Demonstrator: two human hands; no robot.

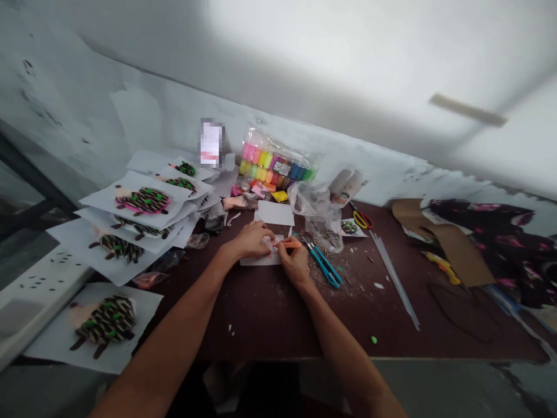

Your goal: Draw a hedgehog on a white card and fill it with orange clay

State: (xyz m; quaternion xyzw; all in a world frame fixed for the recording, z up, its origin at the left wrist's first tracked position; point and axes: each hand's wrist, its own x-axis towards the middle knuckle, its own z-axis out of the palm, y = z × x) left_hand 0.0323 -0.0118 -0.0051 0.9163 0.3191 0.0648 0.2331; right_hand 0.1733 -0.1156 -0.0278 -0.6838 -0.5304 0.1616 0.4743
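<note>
My left hand rests on a small white card on the dark table, its fingers laid over the card's upper left part. In my right hand is a slim orange pen-like tool, pinched between thumb and fingers, its tip at the card. Reddish-orange marks show on the card between the two hands; their shape is too small to make out. Just right of my right hand lie teal-handled tweezers or pliers. A blank white sheet lies behind the card.
Hedgehog pictures on white paper pile up at the left, near a white power strip. Behind are bagged coloured clay tubs and clear plastic bags. Scissors, translucent glue sticks and a yellow-handled tool lie right.
</note>
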